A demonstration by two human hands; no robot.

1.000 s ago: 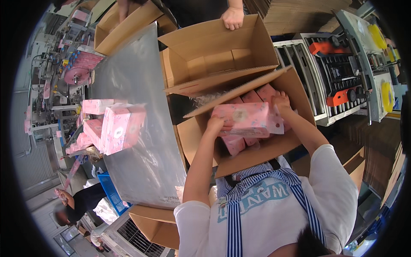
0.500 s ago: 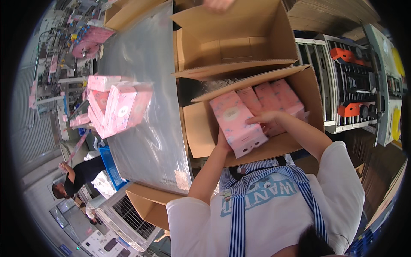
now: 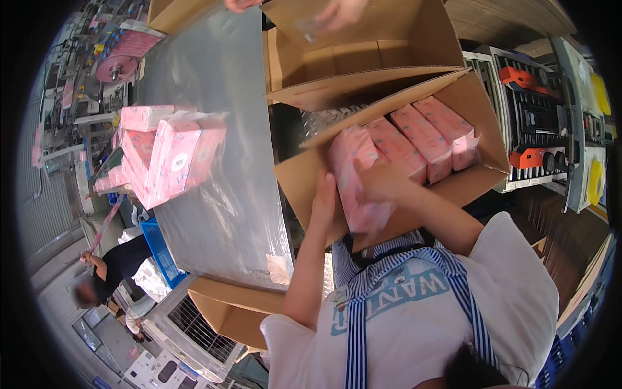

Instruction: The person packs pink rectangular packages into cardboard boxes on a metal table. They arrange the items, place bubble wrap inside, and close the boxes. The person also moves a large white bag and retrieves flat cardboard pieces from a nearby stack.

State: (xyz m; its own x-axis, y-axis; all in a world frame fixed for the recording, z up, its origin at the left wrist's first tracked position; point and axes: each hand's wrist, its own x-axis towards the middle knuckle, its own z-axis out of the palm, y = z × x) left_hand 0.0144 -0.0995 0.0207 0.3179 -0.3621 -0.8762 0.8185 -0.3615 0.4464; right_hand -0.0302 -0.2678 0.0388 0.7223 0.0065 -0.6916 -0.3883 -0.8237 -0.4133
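Observation:
A pink film-wrapped pack (image 3: pixel 353 146), smeared by motion, is at the left end of an open cardboard box (image 3: pixel 489 123) in front of me. My right hand (image 3: pixel 383 181) grips its right side; some fingers are blurred or hidden. Flat against the pack's left side, my left hand (image 3: pixel 324 198) has its fingers stretched out, near the box's left flap. Several more pink packs (image 3: pixel 421 136) lie side by side in the box, to the right of the handled one.
A second open carton (image 3: pixel 363 81) stands beyond mine, with another person's hand (image 3: pixel 340 13) over it. More pink packs (image 3: pixel 175 155) are piled on the metal table (image 3: pixel 220 227) at left. Right of the box is a roller machine (image 3: pixel 531 117) with orange parts. Another person (image 3: pixel 123 266) works at far left.
The pack has come down into the left end of the box. My left hand has shifted up along its side, the right hand moved left across it. Another person's hands came in over the far carton.

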